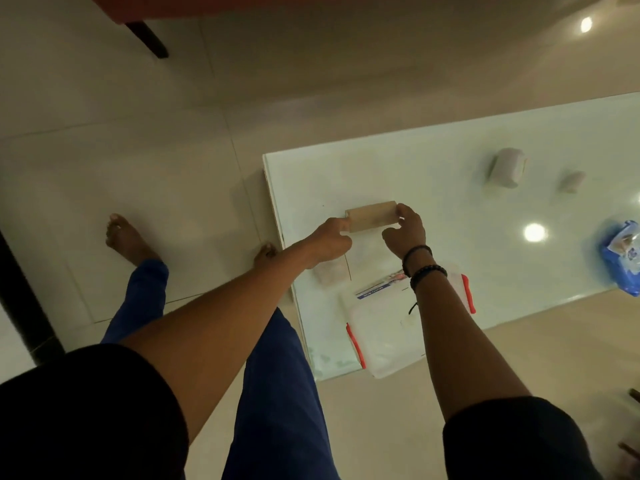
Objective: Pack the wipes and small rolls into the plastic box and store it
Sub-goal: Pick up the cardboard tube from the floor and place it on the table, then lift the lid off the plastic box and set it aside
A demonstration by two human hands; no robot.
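I hold a brown cardboard roll (371,216) level above the white glass table (450,271), my left hand (329,242) at its left end and my right hand (406,230) at its right end. Below my hands the clear plastic box (381,341) with red latches sits at the table's near edge, a label showing inside it. A white roll (506,167) and a smaller roll (572,181) lie further back on the table. The blue pack of wipes (621,258) rests at the right edge of view.
A pale object (330,271) sits on the table under my left wrist. My bare feet (124,237) stand on the tiled floor left of the table. A dark chair leg (147,38) is at the top left. Ceiling lights reflect off the glass.
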